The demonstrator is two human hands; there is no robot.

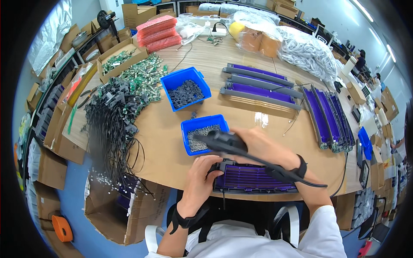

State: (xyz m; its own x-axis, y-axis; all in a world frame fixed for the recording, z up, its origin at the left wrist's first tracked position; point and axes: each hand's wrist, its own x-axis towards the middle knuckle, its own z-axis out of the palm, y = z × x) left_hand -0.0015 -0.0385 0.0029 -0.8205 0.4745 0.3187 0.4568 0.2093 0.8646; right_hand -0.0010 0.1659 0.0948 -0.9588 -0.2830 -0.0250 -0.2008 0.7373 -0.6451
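**Driver on the purple panel**

Head view, lower centre: your right hand [258, 148] grips a black electric screwdriver [223, 141]; left hand [202, 174] pinches the purple grille panel [254, 178] at its left end. Keep driver upright, panel flat. Blue screw bin [205, 121] sits just above.

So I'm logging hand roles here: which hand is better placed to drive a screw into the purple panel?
Probably the right hand: it already grips the black electric screwdriver, while the left hand steadies the purple panel.

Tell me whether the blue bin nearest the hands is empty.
No: the near blue bin holds a heap of small grey screws beside the right hand.
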